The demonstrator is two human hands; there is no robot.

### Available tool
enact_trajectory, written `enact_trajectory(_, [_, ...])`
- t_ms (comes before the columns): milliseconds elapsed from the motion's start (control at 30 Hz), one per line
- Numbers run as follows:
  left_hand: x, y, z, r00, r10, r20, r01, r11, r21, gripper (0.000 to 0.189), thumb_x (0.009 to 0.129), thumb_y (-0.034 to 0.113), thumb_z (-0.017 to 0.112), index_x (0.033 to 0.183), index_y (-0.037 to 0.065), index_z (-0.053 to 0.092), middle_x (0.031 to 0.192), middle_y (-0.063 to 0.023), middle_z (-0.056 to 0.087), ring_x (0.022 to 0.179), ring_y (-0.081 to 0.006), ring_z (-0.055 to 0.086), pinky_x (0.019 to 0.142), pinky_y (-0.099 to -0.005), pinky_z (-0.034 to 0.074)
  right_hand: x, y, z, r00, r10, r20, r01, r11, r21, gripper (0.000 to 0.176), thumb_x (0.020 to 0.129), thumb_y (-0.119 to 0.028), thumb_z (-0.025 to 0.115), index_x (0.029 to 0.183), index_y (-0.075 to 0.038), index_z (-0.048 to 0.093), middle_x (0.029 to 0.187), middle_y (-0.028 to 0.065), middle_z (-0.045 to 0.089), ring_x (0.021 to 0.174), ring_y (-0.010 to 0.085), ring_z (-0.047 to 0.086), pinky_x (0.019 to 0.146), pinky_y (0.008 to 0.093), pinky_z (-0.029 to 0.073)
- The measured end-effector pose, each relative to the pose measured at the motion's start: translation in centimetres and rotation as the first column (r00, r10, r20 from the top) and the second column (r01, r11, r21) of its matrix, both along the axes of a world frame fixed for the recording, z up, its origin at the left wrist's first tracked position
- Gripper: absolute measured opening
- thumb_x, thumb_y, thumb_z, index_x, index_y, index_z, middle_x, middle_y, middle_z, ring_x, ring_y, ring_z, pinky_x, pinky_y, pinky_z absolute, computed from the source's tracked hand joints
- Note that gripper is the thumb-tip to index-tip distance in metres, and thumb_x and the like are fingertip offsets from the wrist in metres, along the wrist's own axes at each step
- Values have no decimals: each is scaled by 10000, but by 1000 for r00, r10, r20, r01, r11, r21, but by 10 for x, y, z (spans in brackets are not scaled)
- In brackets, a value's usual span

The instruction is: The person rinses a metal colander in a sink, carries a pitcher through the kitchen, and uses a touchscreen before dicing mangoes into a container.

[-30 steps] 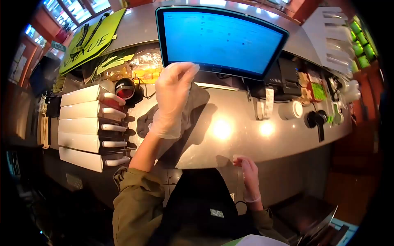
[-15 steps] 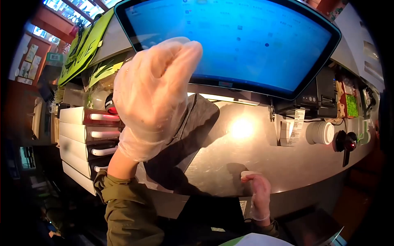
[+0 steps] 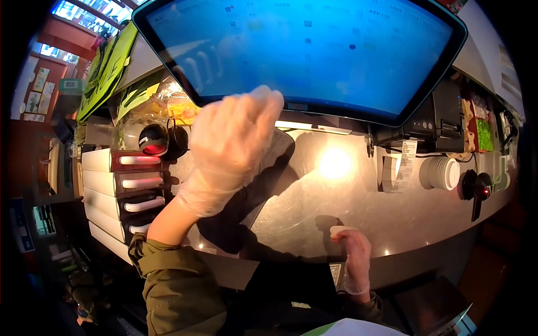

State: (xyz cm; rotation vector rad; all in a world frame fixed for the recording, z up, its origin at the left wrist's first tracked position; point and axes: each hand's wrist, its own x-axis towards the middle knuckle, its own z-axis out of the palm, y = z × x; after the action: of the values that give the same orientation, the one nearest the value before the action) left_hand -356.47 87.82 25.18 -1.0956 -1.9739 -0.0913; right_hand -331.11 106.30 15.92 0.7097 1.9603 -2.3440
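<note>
My left hand (image 3: 232, 140), in a clear plastic glove, is raised in front of the lower edge of a large blue touchscreen (image 3: 336, 61). Its fingers are curled closed, and the inside of the grip is hidden. Below it a dark grey cloth (image 3: 280, 154) lies on the metal counter (image 3: 314, 196), partly covered by the hand and its shadow. My right hand (image 3: 357, 257), gloved too, is low at the counter's front edge. Its fingers are bent together, with a small pale piece (image 3: 342, 229) at the tips that I cannot tell from the glove.
White boxes with pale curved handles (image 3: 140, 183) stand stacked at the left, near a black scanner (image 3: 153, 140). On the right are a black printer (image 3: 443, 123) with a printed paper strip (image 3: 404, 168), stacked white cups or lids (image 3: 443, 173) and a dark device with a red light (image 3: 479, 187).
My left hand has lowered and shifted slightly right, from over the screen towards its bottom edge, uncovering the scanner. My right hand stays nearly in place. The view has tilted slightly.
</note>
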Motion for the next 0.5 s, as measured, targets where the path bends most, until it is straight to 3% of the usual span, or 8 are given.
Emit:
enact_trajectory(67, [5,2,-13,999,20,50,-17,998,-63,288,661,62,591,949,47,597,886,-31,554,639,-142,522,529,-267,392,3,3,-7,999,25,-27,-25,1000,-5,225,905,-90,427,921,60,594,906,124,612,823,179,569,797,289,440])
enact_trajectory(300, [-5,17,-26,992,125,-11,-125,991,-43,219,680,53,598,899,53,596,827,-18,522,645,-138,515,542,-255,395,5,5,-10,998,55,-36,-56,998,-19,244,924,-118,441,952,64,601,907,119,619,826,169,572,791,286,448])
enact_trajectory(500, [-8,25,-29,974,224,20,-219,967,-131,197,683,54,597,880,55,595,809,-12,525,654,-134,521,550,-251,402,5,4,-7,998,58,24,-58,998,-14,262,917,-164,439,877,44,594,889,108,613,829,164,554,805,286,422])
